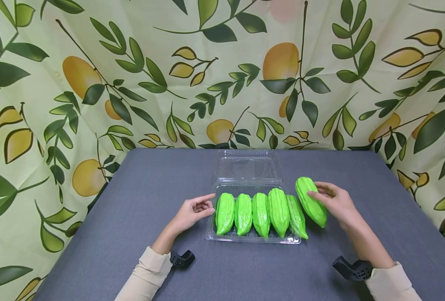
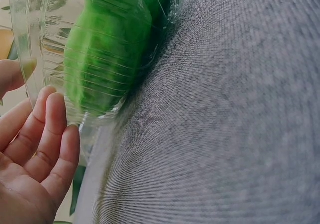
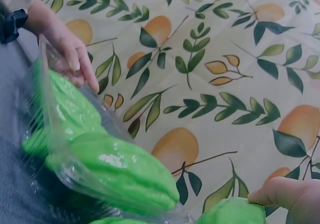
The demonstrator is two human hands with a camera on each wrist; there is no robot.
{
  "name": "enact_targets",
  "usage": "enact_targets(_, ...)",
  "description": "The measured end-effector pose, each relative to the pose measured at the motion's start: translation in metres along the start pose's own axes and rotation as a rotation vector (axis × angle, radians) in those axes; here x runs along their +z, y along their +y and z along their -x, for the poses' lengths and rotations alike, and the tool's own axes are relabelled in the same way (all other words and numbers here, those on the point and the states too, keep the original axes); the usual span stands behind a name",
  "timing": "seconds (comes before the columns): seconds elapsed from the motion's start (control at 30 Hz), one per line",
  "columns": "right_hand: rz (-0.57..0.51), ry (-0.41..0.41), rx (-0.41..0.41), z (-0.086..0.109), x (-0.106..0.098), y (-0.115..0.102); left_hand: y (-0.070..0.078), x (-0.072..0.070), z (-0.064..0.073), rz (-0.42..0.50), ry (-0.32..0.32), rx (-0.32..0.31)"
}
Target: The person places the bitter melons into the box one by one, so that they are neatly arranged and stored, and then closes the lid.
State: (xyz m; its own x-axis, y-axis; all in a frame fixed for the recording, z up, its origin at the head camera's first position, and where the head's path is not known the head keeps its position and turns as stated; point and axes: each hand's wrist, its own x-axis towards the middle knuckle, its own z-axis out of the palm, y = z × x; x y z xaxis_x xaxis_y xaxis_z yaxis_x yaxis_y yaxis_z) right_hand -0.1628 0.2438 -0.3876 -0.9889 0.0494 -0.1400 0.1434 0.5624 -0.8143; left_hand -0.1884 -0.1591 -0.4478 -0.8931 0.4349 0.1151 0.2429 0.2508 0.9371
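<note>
Bright green ridged gourds (image 1: 260,215), several of them, lie side by side in a clear plastic clamshell box (image 1: 241,239) whose lid stands open at the back. The rightmost gourd (image 1: 297,217) slants over the box's right rim. My right hand (image 1: 336,202) holds another green gourd (image 1: 309,200) between thumb and fingers, just right of the box and tilted. In the right wrist view only that gourd's top (image 3: 235,211) shows, with a digit against it. At the box's left edge my left hand (image 1: 194,213) touches the rim, index finger extended and the others loosely bent.
The clear lid (image 1: 246,165) leans back behind the tray. Everything stands on a grey cloth-covered table (image 1: 162,175). A curtain with fruit and leaf print (image 1: 222,83) hangs behind and along both sides. Each wrist wears a black camera band (image 1: 182,259).
</note>
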Motion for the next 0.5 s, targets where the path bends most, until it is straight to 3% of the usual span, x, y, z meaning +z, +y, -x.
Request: enact_targets(0.5,-0.089,-0.043,-0.024,0.003,0.002,-0.013,0.000,0.000,0.001,0.016,-0.001,-0.005)
